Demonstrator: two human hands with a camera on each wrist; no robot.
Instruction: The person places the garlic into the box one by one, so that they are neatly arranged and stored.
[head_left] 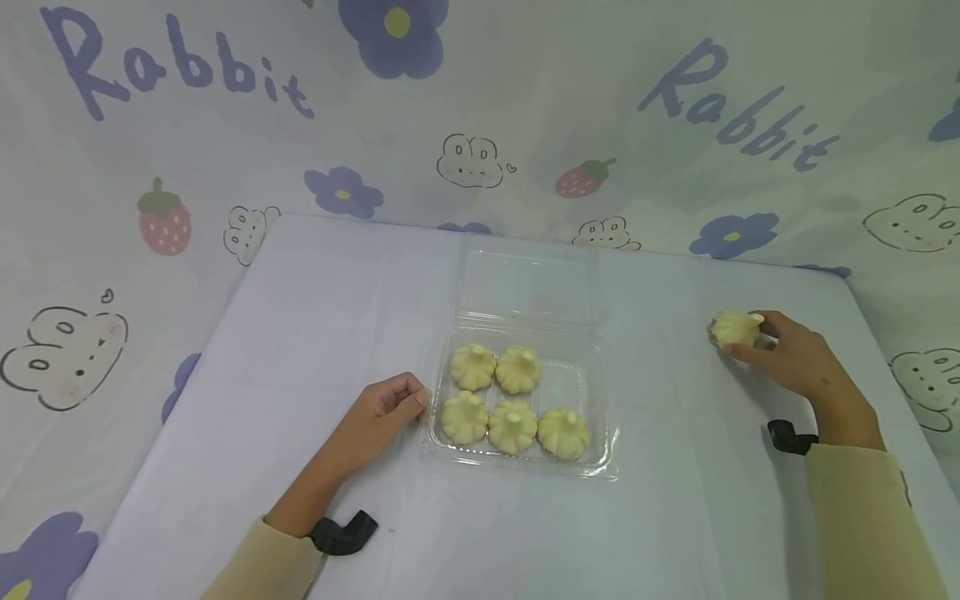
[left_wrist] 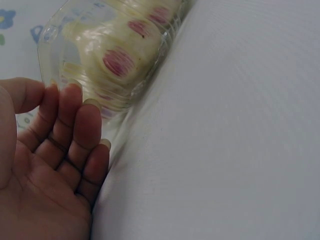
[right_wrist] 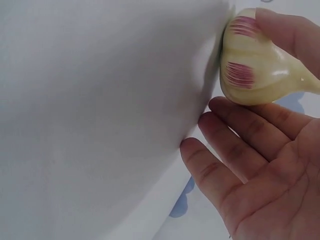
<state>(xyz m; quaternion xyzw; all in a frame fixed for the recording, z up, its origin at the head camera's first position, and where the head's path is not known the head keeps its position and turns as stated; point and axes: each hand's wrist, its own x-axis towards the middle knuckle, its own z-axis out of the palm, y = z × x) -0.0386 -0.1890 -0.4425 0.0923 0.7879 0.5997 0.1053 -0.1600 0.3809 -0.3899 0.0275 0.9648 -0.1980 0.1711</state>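
On the table lies a hinged clear plastic box (head_left: 577, 375) with its lid folded back. Several pale garlic bulbs (head_left: 513, 426) sit inside, two in the back row and three in the front row. At the box's left edge, my left hand (head_left: 381, 419) pinches the rim between thumb and fingertips; the left wrist view shows purple-streaked bulbs through the box wall. Far to the right, my right hand (head_left: 798, 354) holds another garlic bulb (right_wrist: 250, 65) between thumb and fingers. That bulb is at the table surface, its stem pointing toward the palm.
A white cloth covers the table (head_left: 337, 300). The transparent lid (head_left: 525, 287) lies open behind the box. A printed curtain (head_left: 390, 125) with rabbits, flowers and strawberries hangs at the back and sides. Black wrist devices (head_left: 345, 533) sit by both sleeves.
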